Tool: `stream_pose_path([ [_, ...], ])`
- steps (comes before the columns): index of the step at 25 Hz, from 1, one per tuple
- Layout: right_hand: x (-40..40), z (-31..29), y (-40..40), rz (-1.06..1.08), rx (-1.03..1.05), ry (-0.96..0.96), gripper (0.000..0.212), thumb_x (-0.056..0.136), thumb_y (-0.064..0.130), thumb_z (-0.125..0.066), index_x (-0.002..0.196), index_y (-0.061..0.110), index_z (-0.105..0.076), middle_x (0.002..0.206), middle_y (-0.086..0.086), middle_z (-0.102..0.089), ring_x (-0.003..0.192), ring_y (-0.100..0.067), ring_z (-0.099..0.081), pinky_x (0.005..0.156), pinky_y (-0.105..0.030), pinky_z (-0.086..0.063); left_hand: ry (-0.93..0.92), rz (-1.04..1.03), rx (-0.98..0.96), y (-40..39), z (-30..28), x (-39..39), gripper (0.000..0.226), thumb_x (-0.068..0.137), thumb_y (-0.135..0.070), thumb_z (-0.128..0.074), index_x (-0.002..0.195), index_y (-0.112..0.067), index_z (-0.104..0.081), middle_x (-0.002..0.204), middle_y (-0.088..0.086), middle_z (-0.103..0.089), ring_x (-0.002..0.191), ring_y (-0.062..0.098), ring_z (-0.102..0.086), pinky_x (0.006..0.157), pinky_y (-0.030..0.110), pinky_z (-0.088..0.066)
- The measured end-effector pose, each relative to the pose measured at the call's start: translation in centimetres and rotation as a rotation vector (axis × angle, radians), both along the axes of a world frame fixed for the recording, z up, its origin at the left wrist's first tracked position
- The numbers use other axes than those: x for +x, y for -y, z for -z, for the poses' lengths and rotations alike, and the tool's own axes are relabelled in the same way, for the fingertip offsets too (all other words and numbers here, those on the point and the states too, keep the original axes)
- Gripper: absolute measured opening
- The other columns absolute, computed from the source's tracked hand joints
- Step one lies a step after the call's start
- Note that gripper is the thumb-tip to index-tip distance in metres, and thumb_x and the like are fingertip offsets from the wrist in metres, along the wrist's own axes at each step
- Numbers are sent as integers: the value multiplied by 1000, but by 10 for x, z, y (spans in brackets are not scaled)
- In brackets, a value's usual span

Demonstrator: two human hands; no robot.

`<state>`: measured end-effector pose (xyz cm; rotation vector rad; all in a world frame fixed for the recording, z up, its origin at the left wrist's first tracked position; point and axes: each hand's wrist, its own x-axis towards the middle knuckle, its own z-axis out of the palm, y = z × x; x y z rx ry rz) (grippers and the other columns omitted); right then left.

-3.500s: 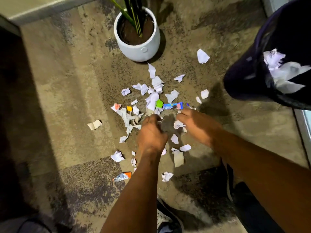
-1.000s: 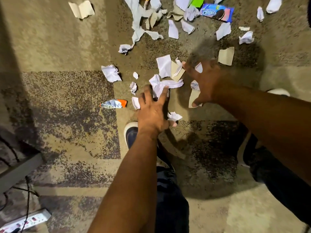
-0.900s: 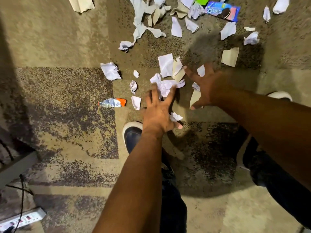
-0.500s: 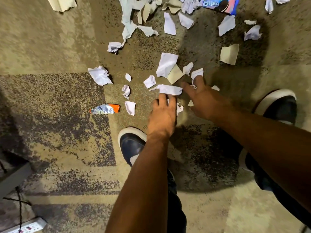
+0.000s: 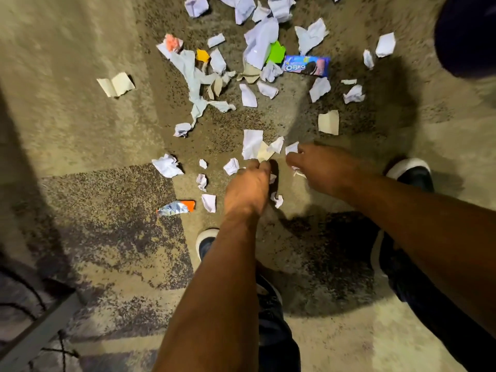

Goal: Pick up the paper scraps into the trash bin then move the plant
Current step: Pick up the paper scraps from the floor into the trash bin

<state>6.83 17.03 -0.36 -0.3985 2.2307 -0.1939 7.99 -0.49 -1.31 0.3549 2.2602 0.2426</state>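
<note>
White and tan paper scraps [image 5: 252, 143] lie scattered over the carpet, thickest toward the top middle. My left hand [image 5: 247, 189] is curled down on scraps just below a white and tan cluster, with a bit of paper showing at its fingers. My right hand [image 5: 322, 167] is beside it on the right, fingers closed around small white scraps that poke out on both sides. The dark trash bin [image 5: 467, 36] shows only as an edge at the top right corner. The plant is out of view.
An Oreo wrapper [image 5: 306, 66], a green scrap [image 5: 276, 52] and an orange-and-silver wrapper [image 5: 175, 207] lie among the paper. My shoes [image 5: 410, 170] stand right below the hands. A grey furniture leg [image 5: 35, 339] and cables sit at the bottom left.
Both hands went from spread flat on the carpet to curled closed over the scraps near my feet. The view has tilted up, showing more of the far scraps.
</note>
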Motion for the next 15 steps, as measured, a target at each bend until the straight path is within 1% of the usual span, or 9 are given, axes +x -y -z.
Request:
stream_pose_path([
  [2,-19,-25,-8,14,-23,-43,41,85,0,-56,122,17,-51,114,-12,-52,91,-32,-59,62,-33,-35,-35,-20,20,-5,-27,-20,40,92,-4,-53,130,-12,-47,124,13,-53,106,38,-61,78,44,-48],
  [4,-36,-52,-18,47,-32,-105,44,87,0,-54,126,18,-49,120,-12,-47,93,-33,-59,62,-34,-37,-43,-100,64,-11,-57,-40,37,89,-10,-56,125,-13,-47,122,13,-56,103,39,-62,73,40,-43],
  [7,-57,-93,-35,117,-46,-196,47,89,-1,-50,131,21,-48,130,-13,-44,103,-35,-60,67,-35,-42,-105,-204,101,-24,-105,-67,33,90,-22,-56,121,-12,-50,117,14,-58,100,38,-62,73,39,-43],
  [8,-63,-111,-42,137,-49,-244,47,87,-2,-50,129,20,-49,129,-14,-46,103,-35,-60,69,-37,-46,-139,-198,87,-31,-122,-77,32,91,-26,-54,120,-12,-51,116,13,-59,99,36,-62,72,38,-42],
  [9,-69,-129,-50,151,-56,-321,45,85,-4,-50,124,18,-52,124,-15,-49,99,-36,-61,68,-39,-50,-175,-181,72,-40,-140,-88,32,92,-29,-53,119,-12,-52,114,11,-59,98,35,-62,70,36,-40],
  [11,-79,-163,-67,172,-75,-489,41,79,-8,-53,114,14,-58,110,-16,-54,87,-38,-63,61,-42,-53,-236,-186,92,-59,-174,-109,30,90,-34,-51,112,-13,-53,109,11,-60,95,36,-62,69,35,-39],
  [13,-86,-191,-84,202,-89,-634,37,74,-10,-55,105,11,-61,103,-15,-56,77,-36,-63,52,-39,-52,-258,-253,163,-81,-203,-125,32,86,-41,-48,104,-16,-53,102,11,-62,91,37,-60,69,37,-43],
  [15,-93,-211,-100,236,-83,-757,32,77,-4,-51,103,11,-62,103,-14,-58,74,-31,-61,49,-37,-52,-224,-321,260,-102,-226,-136,36,79,-45,-42,99,-16,-50,98,12,-61,89,36,-58,69,38,-42],
])
